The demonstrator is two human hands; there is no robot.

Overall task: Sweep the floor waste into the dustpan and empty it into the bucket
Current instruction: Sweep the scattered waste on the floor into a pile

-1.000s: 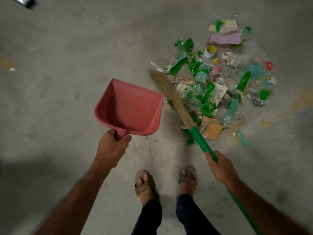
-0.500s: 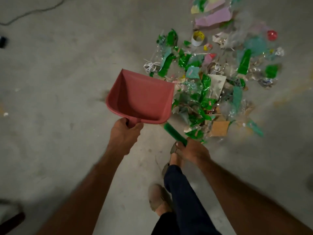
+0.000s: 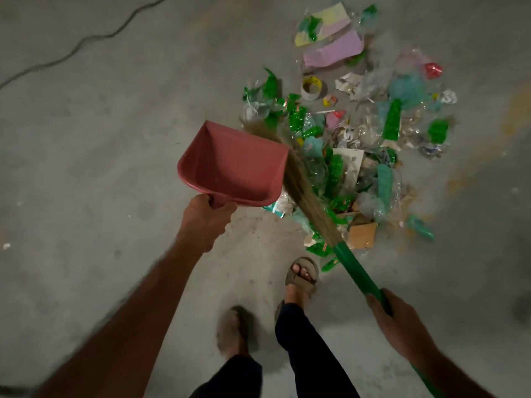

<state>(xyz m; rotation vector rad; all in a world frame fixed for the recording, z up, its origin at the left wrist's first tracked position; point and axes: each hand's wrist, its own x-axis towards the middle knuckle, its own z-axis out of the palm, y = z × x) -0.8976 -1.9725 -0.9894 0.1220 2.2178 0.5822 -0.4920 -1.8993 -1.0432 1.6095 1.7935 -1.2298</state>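
Note:
My left hand [image 3: 205, 222] grips the short handle of a pinkish-red dustpan [image 3: 232, 165], which is held above the floor with nothing inside it. My right hand [image 3: 396, 326] grips the green handle of a broom [image 3: 357, 272]. Its straw bristles [image 3: 298, 179] run along the dustpan's right side, over the left edge of the waste. The waste pile [image 3: 356, 139] is a spread of green wrappers, clear plastic, torn paper, cardboard and a tape roll on the grey concrete floor. No bucket is in view.
My two sandalled feet [image 3: 301, 278] stand just below the pile, the left one blurred. A dark cable [image 3: 86, 41] snakes across the floor at the upper left. Bare concrete lies to the left and the lower right.
My right hand has pulled back to the lower right, and the broom's bristles have come out from behind the dustpan. I have stepped closer to the pile.

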